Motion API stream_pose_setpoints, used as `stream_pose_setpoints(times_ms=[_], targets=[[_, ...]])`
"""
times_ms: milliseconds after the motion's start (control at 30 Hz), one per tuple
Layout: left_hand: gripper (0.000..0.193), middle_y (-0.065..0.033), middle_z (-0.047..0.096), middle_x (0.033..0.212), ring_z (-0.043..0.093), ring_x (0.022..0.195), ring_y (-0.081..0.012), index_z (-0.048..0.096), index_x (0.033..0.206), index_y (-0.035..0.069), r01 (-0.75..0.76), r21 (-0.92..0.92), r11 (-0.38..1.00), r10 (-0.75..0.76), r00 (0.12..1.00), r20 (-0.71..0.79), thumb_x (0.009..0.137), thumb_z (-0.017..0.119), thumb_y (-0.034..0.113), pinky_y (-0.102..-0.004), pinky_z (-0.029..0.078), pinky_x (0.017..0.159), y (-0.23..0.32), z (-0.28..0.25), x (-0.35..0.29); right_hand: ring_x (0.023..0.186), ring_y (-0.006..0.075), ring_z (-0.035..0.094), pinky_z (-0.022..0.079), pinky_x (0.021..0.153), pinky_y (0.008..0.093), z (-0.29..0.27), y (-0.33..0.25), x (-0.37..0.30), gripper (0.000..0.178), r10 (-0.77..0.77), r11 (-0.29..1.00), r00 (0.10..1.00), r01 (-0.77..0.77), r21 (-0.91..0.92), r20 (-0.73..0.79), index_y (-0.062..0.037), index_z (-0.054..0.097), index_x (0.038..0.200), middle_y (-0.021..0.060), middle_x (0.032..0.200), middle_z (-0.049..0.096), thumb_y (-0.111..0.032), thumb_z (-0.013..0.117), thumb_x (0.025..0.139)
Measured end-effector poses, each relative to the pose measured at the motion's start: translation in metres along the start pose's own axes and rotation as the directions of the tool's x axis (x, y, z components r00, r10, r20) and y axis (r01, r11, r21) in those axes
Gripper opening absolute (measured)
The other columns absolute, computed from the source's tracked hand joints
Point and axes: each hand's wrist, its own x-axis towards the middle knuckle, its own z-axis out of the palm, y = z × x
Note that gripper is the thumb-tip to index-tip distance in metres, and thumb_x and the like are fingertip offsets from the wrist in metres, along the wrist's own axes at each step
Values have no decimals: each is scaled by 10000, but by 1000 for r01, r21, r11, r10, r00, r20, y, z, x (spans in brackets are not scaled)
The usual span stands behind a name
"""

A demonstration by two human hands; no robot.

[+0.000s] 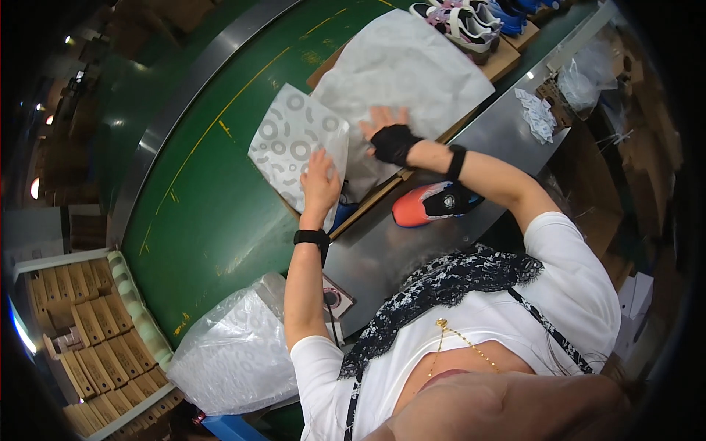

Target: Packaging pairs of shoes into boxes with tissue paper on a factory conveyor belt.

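A sheet of white tissue paper with grey rings and arcs [283, 132] lies over the left part of a cardboard box [368, 206]. My left hand [321, 189] rests on this sheet, fingers apart. Plain white paper [412, 66] spreads over the box's right side and beyond. On it lies my right hand [393, 138], in a black fingerless glove, with its fingers spread. Something dark blue [343, 214] shows inside the box beside my left wrist; its kind is hidden. An orange and black shoe [426, 206] sits below my right forearm, partly covered by it.
The box stands on a green conveyor belt [206, 220], beside a metal ledge [485, 140]. Several shoes [471, 29] sit on boxes at the far right. Crumpled paper [537, 116] lies on the ledge. A plastic-wrapped stack of patterned paper [232, 353] is at near left, beside racked brown boxes [95, 353].
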Motion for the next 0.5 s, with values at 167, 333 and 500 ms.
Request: stream_pose_setpoints(times_ms=[167,333,500], targets=[[425,-151,325,1313,185,1264,-329,573,1098,186,4,367,930,-232,782,579,773,496,450,-689,30,891,40,10,3,1086,304,416,328,866,455,-25,61,-74,526,-223,951,933,272,149,-282,-60,447,1138,181,1193,413,-280,620,693],[401,-137,533,1114,523,991,-250,586,1025,67,201,-142,969,-111,873,475,753,604,361,-388,400,835,48,-4,2,959,290,483,386,795,390,-44,49,-161,719,-444,896,890,439,75,100,-99,434,1159,136,1039,509,-310,731,539],[537,-176,574,968,552,924,-312,548,1004,-21,192,-425,885,3,909,416,660,698,363,-364,430,801,122,-4,-41,882,310,541,443,714,389,-22,62,-163,797,-376,924,912,356,138,162,-142,374,1205,145,973,531,-265,734,504]])
